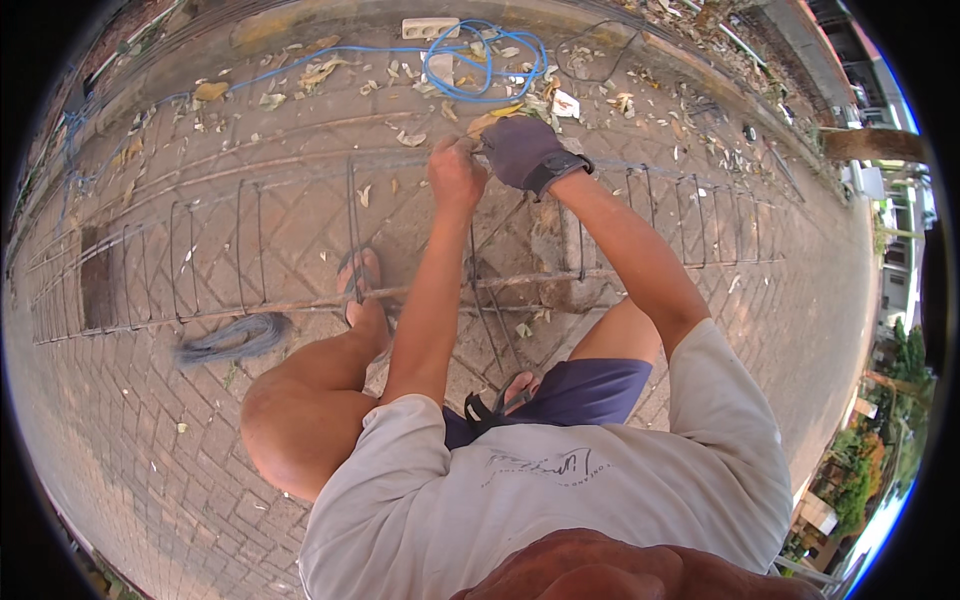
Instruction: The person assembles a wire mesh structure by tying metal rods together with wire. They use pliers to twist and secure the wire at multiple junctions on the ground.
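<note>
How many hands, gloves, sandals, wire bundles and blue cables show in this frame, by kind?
Hands: 2, bare left hand and right hand
Gloves: 1, dark, on the right hand
Sandals: 2, one by the rebar cage, one near the shorts
Grey wire bundles: 1
Blue cables: 1
Total: 7

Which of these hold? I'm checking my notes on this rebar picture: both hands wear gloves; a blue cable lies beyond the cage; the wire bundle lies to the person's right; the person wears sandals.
1. Both hands wear gloves. False: only the right hand wears a dark glove; the left hand is bare.
2. A blue cable lies on the paving beyond the cage. True.
3. The wire bundle lies to the person's right. False: it lies to the left, by the knee.
4. The person wears sandals. True.
</note>
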The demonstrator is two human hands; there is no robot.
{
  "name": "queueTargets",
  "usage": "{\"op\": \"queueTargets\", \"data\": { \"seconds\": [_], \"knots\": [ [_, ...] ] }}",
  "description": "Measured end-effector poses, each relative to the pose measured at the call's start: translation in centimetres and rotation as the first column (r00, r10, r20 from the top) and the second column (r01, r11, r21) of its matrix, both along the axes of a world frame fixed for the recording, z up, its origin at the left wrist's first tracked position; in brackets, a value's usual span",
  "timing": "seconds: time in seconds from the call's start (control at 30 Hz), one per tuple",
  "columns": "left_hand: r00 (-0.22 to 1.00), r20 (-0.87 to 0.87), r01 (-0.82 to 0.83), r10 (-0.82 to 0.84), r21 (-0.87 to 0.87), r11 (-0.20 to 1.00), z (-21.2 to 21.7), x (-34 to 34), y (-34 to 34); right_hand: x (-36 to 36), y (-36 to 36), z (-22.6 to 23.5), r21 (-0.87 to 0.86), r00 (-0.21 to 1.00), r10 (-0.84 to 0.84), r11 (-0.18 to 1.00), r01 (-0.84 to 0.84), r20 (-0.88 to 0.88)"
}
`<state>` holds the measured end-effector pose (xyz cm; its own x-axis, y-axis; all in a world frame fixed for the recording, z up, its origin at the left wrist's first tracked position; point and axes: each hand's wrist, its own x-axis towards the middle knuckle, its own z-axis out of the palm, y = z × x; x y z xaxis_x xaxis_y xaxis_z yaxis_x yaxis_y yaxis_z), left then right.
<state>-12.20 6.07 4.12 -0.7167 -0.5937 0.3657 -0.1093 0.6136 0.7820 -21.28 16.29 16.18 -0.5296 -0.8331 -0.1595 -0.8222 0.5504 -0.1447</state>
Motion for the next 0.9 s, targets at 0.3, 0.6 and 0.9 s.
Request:
{"op": "queueTargets", "data": {
  "seconds": [0.3, 0.6, 0.9],
  "knots": [
    [0.988, 0.153, -0.01, 0.012, -0.017, 1.0, 1.1, -1.1, -1.0, -2.9, -4.3, 0.1, 0.067, 0.952, 0.183, 0.983, -0.172, -0.244],
    [0.998, 0.053, -0.044, 0.039, 0.099, 0.994, 0.9, -0.7, -1.1, -4.4, -0.3, -4.8, 0.091, 0.958, -0.107, 0.992, 0.086, 0.266],
    [0.994, 0.07, 0.104, -0.087, -0.305, 0.947, 0.8, -0.3, -4.6, 3.3, 5.8, 1.6, -0.723, 0.932, -0.335, 0.677, 0.137, -0.137]
  ]
}}
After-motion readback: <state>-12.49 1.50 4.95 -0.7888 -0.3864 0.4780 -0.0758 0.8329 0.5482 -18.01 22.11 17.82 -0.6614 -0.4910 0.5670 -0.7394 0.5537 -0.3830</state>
